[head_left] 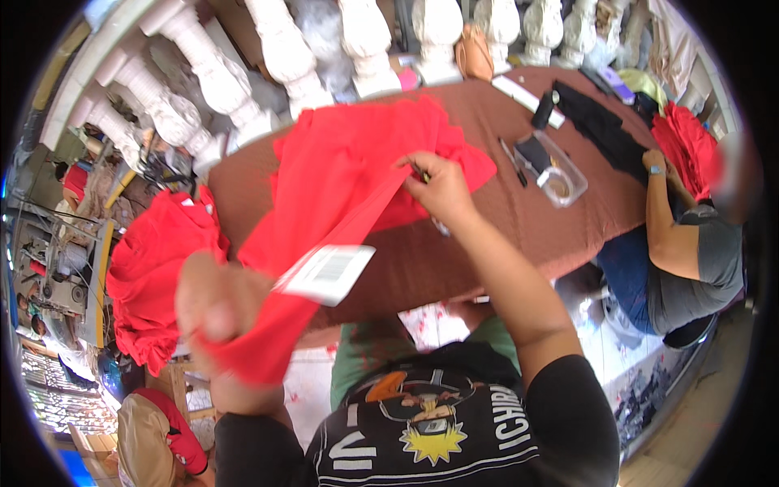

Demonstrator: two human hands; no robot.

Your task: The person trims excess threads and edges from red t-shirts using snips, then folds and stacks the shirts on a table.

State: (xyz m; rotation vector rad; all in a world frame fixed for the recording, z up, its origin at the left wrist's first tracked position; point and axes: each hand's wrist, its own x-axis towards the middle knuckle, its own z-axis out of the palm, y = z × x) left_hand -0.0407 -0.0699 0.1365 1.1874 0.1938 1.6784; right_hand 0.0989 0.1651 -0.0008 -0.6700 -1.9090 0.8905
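Note:
A bright red garment (349, 154) lies on the table, and a long strip of it stretches up toward me between my hands. My right hand (442, 191) pinches the strip's far end; a small dark object, too small to name, shows at its fingers. My left hand (219, 300) is smeared by motion at the near end, where the raised red cloth bunches against it; its fingers are hard to make out. A white tag with a barcode (333, 272) lies over the strip between the hands, nearer the left one.
Another red garment pile (162, 268) hangs at the table's left edge. On the brown tablecloth (519, 235) are a clear plastic box (560, 178), a pen (513, 162) and black cloth (600, 126). A co-worker (690, 235) sits at the right. White balusters (365, 40) line the far side.

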